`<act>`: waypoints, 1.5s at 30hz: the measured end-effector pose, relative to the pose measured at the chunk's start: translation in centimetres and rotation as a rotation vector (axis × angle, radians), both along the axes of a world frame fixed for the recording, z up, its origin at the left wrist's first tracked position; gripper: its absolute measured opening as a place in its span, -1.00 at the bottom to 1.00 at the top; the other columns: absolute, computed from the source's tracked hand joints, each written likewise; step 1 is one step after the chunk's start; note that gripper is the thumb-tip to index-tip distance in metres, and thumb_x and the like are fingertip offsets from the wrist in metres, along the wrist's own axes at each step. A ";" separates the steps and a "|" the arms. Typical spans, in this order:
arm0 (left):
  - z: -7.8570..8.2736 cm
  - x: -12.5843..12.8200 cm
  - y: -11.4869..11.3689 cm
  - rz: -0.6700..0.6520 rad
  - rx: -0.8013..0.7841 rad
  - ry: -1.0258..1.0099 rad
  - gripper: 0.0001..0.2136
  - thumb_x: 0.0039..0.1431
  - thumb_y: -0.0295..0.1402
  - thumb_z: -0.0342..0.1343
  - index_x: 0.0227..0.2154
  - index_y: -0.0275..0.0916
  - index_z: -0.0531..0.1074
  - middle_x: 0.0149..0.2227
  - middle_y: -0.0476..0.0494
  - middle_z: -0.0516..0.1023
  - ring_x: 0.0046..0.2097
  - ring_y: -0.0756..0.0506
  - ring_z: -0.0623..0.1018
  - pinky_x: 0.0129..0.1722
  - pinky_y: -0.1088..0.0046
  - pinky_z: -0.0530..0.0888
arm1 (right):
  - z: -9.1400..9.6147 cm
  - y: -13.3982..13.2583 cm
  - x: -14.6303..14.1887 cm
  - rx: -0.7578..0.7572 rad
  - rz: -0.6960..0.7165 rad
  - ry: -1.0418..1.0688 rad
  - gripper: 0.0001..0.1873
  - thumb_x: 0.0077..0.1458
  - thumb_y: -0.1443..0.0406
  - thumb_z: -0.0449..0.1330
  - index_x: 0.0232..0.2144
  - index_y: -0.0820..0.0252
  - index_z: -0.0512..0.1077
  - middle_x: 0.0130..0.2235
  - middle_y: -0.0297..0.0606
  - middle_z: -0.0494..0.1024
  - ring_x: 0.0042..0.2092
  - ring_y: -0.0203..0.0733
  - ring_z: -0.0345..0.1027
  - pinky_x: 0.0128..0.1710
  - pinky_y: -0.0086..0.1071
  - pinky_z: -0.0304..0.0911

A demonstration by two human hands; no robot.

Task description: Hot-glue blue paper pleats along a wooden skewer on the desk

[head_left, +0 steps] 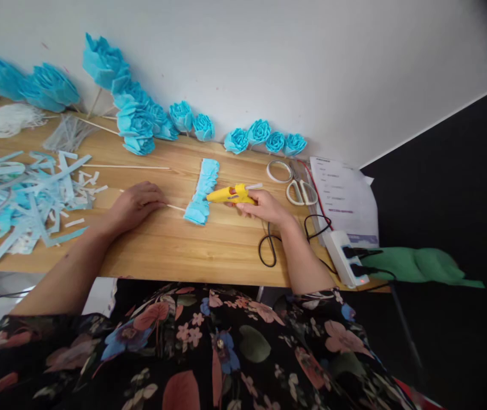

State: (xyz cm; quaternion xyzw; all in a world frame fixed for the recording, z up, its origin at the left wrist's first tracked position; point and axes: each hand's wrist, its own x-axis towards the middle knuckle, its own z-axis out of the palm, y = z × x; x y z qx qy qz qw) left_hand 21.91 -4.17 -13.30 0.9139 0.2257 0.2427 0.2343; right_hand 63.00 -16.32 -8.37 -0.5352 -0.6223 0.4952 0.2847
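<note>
My right hand (264, 207) is closed around a yellow glue gun (234, 194), whose nozzle points left and meets the right side of a blue crepe paper strip (203, 191). The ruffled strip lies lengthwise away from me on the wooden table. To its left, my left hand (141, 201) has its fingers pinched on a thin wooden stick (176, 208). The stick's far tip reaches the near part of the strip. A clear glue stick pokes out of the gun's back end.
Blue paper flowers (136, 122) line the wall. Paper scraps (34, 193) cover the table's left. At the right are a tape roll (279, 171), scissors (301, 192), printed sheets (346, 196), a power strip (342, 259) and a looped black cord (268, 261). Another stick (128, 167) lies behind my left hand.
</note>
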 end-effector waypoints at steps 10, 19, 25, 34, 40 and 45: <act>0.7 0.1 -0.4 0.004 -0.072 0.054 -0.62 0.66 -0.05 0.13 -0.22 -0.17 0.67 -0.21 -0.16 0.70 -0.15 -0.19 0.65 -0.06 0.32 0.56 | 0.1 -0.1 -0.1 -0.007 0.040 0.009 -0.57 0.27 -0.07 0.44 -0.27 0.18 0.59 -0.33 -0.20 0.69 -0.40 -0.27 0.43 -0.46 -0.45 0.28; 0.4 0.0 -0.3 0.031 -0.063 0.055 -0.60 0.69 -0.06 0.07 -0.18 -0.17 0.67 -0.14 -0.21 0.71 -0.08 -0.23 0.66 0.05 0.24 0.61 | -0.1 0.0 0.0 0.014 0.030 0.020 -0.56 0.26 -0.07 0.46 -0.20 0.19 0.64 -0.36 -0.24 0.68 -0.41 -0.26 0.44 -0.47 -0.44 0.30; -0.3 -0.2 0.0 0.021 -0.026 0.024 -0.59 0.70 -0.06 0.09 -0.18 -0.16 0.71 -0.15 -0.21 0.70 -0.07 -0.24 0.66 0.08 0.21 0.63 | -0.1 -0.1 0.4 0.078 -0.057 0.080 -0.48 0.27 -0.11 0.43 -0.08 0.25 0.66 -0.30 -0.21 0.70 -0.40 -0.26 0.43 -0.43 -0.40 0.33; 0.1 -0.1 0.1 -0.028 -0.030 0.001 -0.59 0.71 -0.10 0.07 -0.20 -0.16 0.71 -0.17 -0.19 0.73 -0.10 -0.22 0.65 0.06 0.22 0.63 | -0.5 0.0 -0.2 0.040 0.025 0.109 -0.49 0.27 -0.11 0.46 -0.10 0.22 0.67 -0.28 -0.22 0.71 -0.41 -0.29 0.41 -0.47 -0.43 0.28; 0.7 -0.2 -0.1 -0.024 -0.045 0.035 -0.60 0.70 -0.09 0.08 -0.19 -0.15 0.72 -0.15 -0.18 0.73 -0.09 -0.21 0.66 0.04 0.26 0.62 | -1.2 0.2 -0.5 0.007 0.042 0.024 -0.49 0.30 -0.07 0.45 -0.02 0.27 0.71 -0.40 -0.32 0.61 -0.43 -0.29 0.38 -0.46 -0.43 0.26; 0.6 -0.2 -0.1 -0.026 -0.051 0.048 -0.58 0.70 -0.07 0.07 -0.18 -0.14 0.74 -0.14 -0.21 0.73 -0.08 -0.23 0.66 0.05 0.24 0.62 | -0.8 0.1 -0.3 0.020 0.012 0.095 -0.48 0.28 -0.09 0.46 -0.01 0.22 0.68 -0.24 -0.21 0.74 -0.37 -0.28 0.47 -0.48 -0.45 0.32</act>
